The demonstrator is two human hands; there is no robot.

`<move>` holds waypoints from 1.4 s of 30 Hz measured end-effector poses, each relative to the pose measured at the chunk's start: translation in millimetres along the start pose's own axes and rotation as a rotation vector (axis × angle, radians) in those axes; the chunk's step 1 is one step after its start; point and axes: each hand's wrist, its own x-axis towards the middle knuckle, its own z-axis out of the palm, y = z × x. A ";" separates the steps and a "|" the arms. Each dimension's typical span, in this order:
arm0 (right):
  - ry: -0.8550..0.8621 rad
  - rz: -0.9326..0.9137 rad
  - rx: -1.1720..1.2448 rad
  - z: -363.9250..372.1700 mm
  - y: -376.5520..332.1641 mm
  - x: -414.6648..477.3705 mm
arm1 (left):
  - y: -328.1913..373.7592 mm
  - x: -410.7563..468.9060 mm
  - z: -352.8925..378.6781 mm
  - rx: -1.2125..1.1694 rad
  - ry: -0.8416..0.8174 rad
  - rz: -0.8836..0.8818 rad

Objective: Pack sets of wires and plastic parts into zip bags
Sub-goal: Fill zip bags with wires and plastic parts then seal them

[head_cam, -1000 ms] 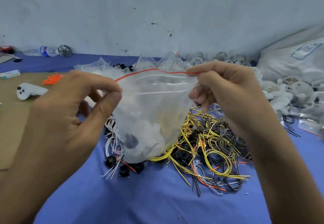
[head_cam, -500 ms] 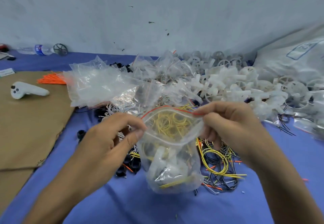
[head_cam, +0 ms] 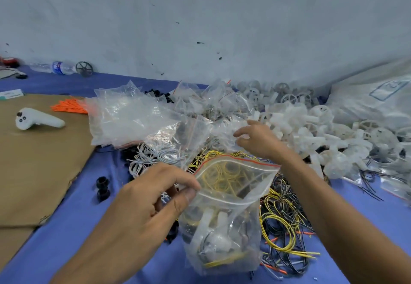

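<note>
My left hand [head_cam: 155, 197] pinches the left corner of a clear zip bag [head_cam: 224, 221] with a red top line; the bag's mouth gapes open. Coiled yellow wire and white plastic parts show through it, and it stands on the blue cloth [head_cam: 84, 228]. My right hand [head_cam: 258, 139] is farther back, fingers spread and relaxed over small packed bags [head_cam: 213, 105], holding nothing. Loose yellow and black wires [head_cam: 287, 221] lie right of the bag, white wires [head_cam: 153, 157] behind my left hand. A heap of white plastic parts [head_cam: 315, 125] fills the right.
A stack of empty clear bags [head_cam: 126, 121] lies back left, beside orange ties [head_cam: 69, 106]. Brown cardboard [head_cam: 33, 172] carries a white controller [head_cam: 36, 120]. Black round parts [head_cam: 102, 187] sit on the cloth. A water bottle [head_cam: 56, 67] and a large white sack [head_cam: 378, 96] border the wall.
The bag came down from in front of my face onto the cloth. My right hand let go of its top right corner and reached back toward the packed bags.
</note>
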 end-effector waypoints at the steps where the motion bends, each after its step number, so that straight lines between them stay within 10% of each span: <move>1: -0.047 0.015 -0.064 8.0 1.6 7.4 | 0.1 0.0 -0.2 -0.006 0.001 0.004; 11: 0.359 -0.098 -0.025 -48.4 -2.5 -1.6 | 1.1 -0.1 -1.7 0.016 0.006 0.049; 17: 0.612 -0.264 0.456 -115.0 -30.8 -72.0 | 8.1 2.3 2.9 0.027 0.027 0.057; 26: 0.207 -0.490 1.091 -131.6 -50.9 -145.6 | 13.6 4.1 10.5 0.058 0.055 0.041; 33: -0.247 -0.519 0.816 -106.0 -65.2 -148.1 | 15.6 4.0 14.8 -0.022 0.072 0.023; 42: -0.644 -0.487 -0.300 -57.6 -126.1 -136.7 | 22.9 2.6 17.6 -0.084 0.078 0.092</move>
